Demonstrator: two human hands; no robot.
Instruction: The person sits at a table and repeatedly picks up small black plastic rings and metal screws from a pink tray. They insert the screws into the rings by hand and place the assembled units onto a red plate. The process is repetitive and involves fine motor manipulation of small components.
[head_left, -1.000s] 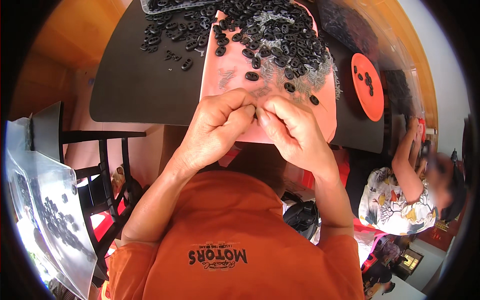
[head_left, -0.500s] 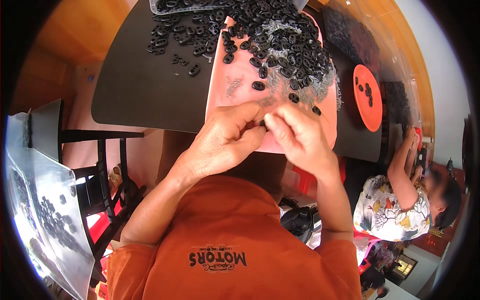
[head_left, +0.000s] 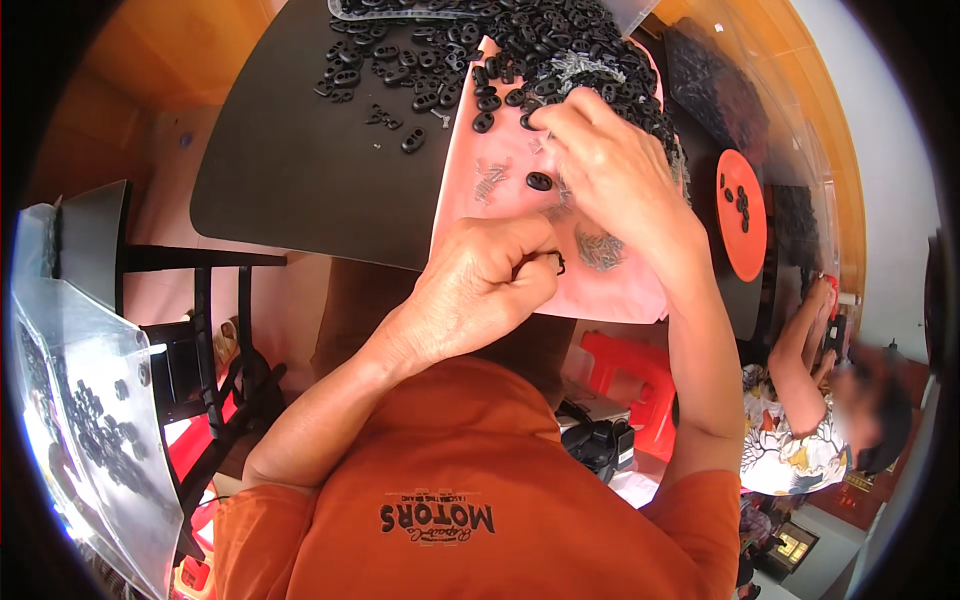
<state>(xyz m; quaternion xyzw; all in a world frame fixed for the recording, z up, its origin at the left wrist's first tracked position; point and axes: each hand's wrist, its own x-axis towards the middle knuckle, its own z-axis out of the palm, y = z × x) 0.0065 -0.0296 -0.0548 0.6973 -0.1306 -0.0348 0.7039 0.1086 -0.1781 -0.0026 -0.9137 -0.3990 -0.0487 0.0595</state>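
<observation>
Pink tray: a flat, pale pink tray (head_left: 590, 295) lies on the dark grey tabletop (head_left: 320, 160); its far part bears a dense heap of black oval plastic pieces with two holes (head_left: 545, 30), with small clear slender pieces (head_left: 585, 68) among them.
Tray's near part: a loose patch of small clear pieces (head_left: 600, 252) lies to the right, a smaller scatter (head_left: 490, 180) to the left.
Orange plate: a round, flat orange plate (head_left: 742, 262) stands to the right of the tray, with several small black pieces (head_left: 743, 205) on it.
Clear containers: the rim of a transparent plastic container (head_left: 385, 15) shows at the far edge, black pieces beside it; at the left, a clear plastic container (head_left: 75, 300) shows many black pieces (head_left: 100, 425) through its wall.
Left hand: the left hand (head_left: 485, 280), over the tray's near edge, is closed, thumb against curled forefinger, pinching a small black piece (head_left: 559, 264) that pokes out to the right of the fingertips.
Right hand: the right hand (head_left: 620, 165) reaches over the tray, fingers bent; a black oval piece (head_left: 526, 121) is at its fingertips, but I cannot tell whether they grip it.
Between the hands: a single black oval piece (head_left: 539, 181) lies on the tray, apart from both.
</observation>
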